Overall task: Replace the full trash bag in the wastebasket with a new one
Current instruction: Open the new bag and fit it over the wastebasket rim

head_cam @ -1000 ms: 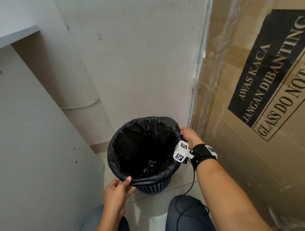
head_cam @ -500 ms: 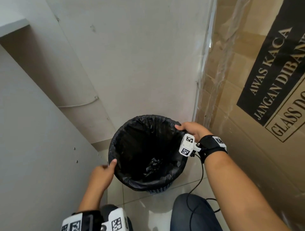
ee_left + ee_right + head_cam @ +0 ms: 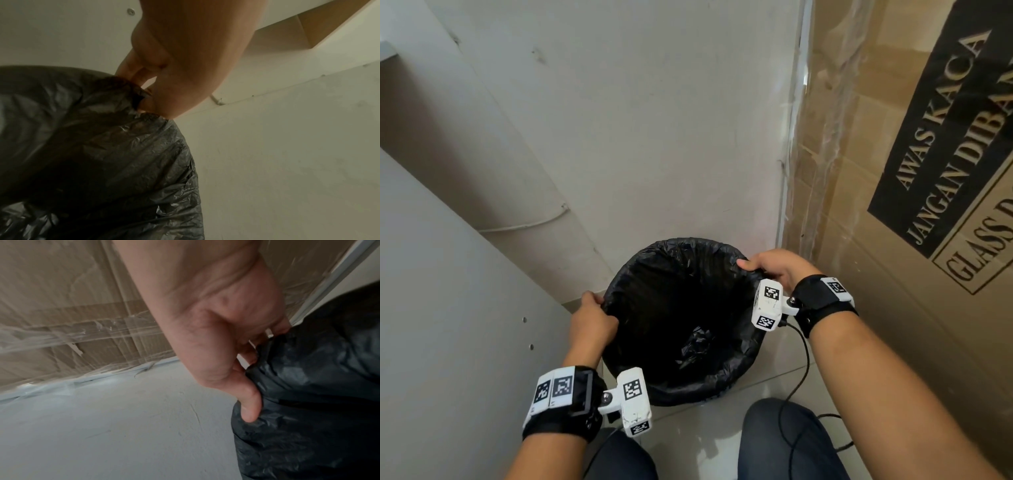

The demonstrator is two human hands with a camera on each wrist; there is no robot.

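A black trash bag [image 3: 674,308] lines a round wastebasket on the tiled floor, its edge folded over the rim. The blue mesh wall of the wastebasket [image 3: 717,398] barely shows below the bag at the near side. My left hand [image 3: 594,317] grips the folded bag edge at the left rim, fingers curled into the plastic [image 3: 141,91]. My right hand [image 3: 779,269] grips the bag edge at the right rim, thumb inside and fingers outside [image 3: 249,402]. A crumpled black lump [image 3: 697,344] lies at the bottom of the bag.
A large cardboard box [image 3: 893,205] wrapped in clear film stands tight against the basket's right side. A white wall [image 3: 637,137] is behind and a grey panel [image 3: 448,325] closes the left. My knees [image 3: 787,442] are just in front of the basket.
My left hand moved from the near rim round to the left rim and took hold of the bag edge there. My right hand kept its hold at the right rim.
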